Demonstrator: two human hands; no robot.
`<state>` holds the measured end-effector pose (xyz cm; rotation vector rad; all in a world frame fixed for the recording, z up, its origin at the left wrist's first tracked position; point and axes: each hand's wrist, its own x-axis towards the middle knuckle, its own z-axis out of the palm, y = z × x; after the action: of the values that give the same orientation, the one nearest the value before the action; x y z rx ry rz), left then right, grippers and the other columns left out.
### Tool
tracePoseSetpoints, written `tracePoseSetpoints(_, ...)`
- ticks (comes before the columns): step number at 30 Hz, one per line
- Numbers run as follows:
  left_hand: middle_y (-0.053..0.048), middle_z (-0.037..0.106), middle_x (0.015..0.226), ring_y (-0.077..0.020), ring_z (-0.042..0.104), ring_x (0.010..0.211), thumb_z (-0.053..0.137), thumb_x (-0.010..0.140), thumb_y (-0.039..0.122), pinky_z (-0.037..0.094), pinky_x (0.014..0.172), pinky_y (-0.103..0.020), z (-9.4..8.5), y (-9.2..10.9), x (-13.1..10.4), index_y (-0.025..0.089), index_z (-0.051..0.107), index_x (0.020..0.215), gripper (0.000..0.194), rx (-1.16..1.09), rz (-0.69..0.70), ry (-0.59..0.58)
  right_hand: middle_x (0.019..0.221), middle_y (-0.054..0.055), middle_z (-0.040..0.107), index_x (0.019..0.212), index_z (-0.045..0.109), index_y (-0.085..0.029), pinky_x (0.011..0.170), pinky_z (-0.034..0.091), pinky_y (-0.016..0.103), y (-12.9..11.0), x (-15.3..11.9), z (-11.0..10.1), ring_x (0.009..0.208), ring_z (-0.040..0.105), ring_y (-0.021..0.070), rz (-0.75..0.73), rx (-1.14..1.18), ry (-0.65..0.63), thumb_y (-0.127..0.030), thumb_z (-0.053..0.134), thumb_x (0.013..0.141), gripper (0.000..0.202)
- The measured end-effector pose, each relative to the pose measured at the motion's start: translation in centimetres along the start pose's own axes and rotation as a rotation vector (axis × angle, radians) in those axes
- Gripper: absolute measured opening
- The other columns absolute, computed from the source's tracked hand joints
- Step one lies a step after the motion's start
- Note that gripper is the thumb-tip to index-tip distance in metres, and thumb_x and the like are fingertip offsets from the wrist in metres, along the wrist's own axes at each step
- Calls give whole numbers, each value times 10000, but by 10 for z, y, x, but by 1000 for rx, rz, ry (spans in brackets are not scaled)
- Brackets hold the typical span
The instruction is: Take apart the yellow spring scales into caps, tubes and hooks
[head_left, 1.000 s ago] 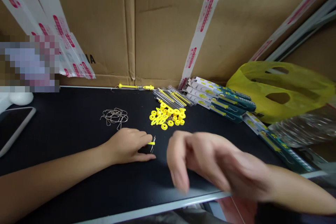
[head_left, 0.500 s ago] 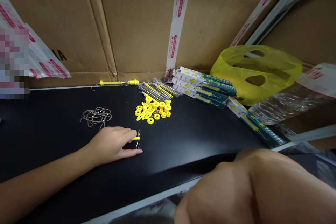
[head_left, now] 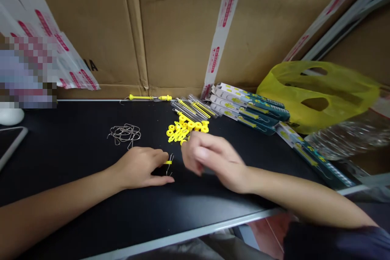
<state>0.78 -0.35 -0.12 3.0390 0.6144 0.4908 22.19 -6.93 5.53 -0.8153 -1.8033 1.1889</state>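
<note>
My left hand (head_left: 144, 168) rests on the black table, its fingers closed on a metal hook (head_left: 171, 159) that has a small yellow plastic piece (head_left: 167, 163) on it. To its right, my right hand (head_left: 213, 156) hangs over the table with curled fingers, slightly blurred by motion; whatever may be in them is hidden. Just behind the right hand lies a heap of yellow plastic parts (head_left: 190, 124), rings and caps among them, partly covered by that hand. A tangle of bent metal hooks (head_left: 124, 133) lies beyond my left hand.
Clear tubes with yellow strips (head_left: 195, 107) lie behind the heap. An assembled yellow spring scale (head_left: 141, 98) lies along the back edge. Printed boxes (head_left: 250, 109), a yellow plastic bag (head_left: 283, 101) and a clear bottle (head_left: 344, 136) are at right. Cardboard (head_left: 176, 40) stands behind the table.
My right hand has come in from the lower right to over the table beside my left hand. The left hand still grips the hook. The view has shifted left.
</note>
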Motion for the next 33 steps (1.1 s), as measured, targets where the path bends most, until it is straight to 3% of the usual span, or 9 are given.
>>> tracePoseSetpoints(2, 23, 579, 636, -119, 547, 555, 288, 910, 604, 341, 514, -230, 1, -2, 0, 186, 476, 742, 488, 0, 52, 27, 678, -10, 483, 809, 481, -188, 614, 372, 251, 28, 15, 7, 617, 449, 118, -14, -257, 51, -424, 428, 929, 271)
tracePoseSetpoints(4, 24, 577, 640, -117, 553, 554, 277, 923, 586, 354, 520, -229, 1, -3, -1, 184, 462, 742, 478, -20, 86, 61, 691, -16, 491, 858, 491, -186, 621, 353, 241, 50, 19, 14, 625, 454, 113, 34, -387, -29, -380, 408, 945, 229)
tracePoseSetpoints(7, 23, 580, 642, -117, 555, 549, 263, 932, 573, 361, 513, -230, 2, -4, 0, 183, 465, 760, 473, -49, 99, 71, 669, -29, 457, 796, 447, -180, 586, 336, 218, 64, 18, 17, 599, 424, 93, 77, -256, -106, -386, 377, 962, 273)
tracePoseSetpoints(11, 26, 583, 628, -116, 556, 534, 235, 924, 599, 356, 488, -236, 2, -4, -1, 174, 481, 778, 512, -23, 85, 74, 639, -48, 391, 717, 399, -176, 509, 305, 194, 64, 21, 14, 544, 352, 68, 169, 65, -126, -470, 456, 912, 357)
tracePoseSetpoints(15, 22, 561, 598, -124, 544, 518, 273, 924, 587, 336, 479, -249, 3, -4, -2, 170, 498, 760, 501, 173, 134, 136, 611, -65, 359, 687, 401, -173, 450, 248, 180, 66, 27, 15, 490, 298, 50, 260, 225, -113, -518, 527, 852, 403)
tracePoseSetpoints(19, 24, 526, 546, -126, 520, 489, 348, 912, 574, 298, 468, -258, 2, -1, -3, 166, 511, 740, 472, 366, 144, 207, 561, -80, 317, 638, 366, -182, 426, 218, 176, 68, 28, 18, 464, 271, 48, 275, 211, -51, -514, 577, 812, 430)
tracePoseSetpoints(33, 1, 478, 555, -138, 465, 513, 371, 910, 555, 246, 441, -278, -2, 3, -2, 157, 506, 665, 487, 471, 241, 234, 533, -77, 306, 611, 346, -180, 463, 219, 198, 70, 25, 23, 498, 268, 61, 230, 26, 7, -475, 580, 824, 433)
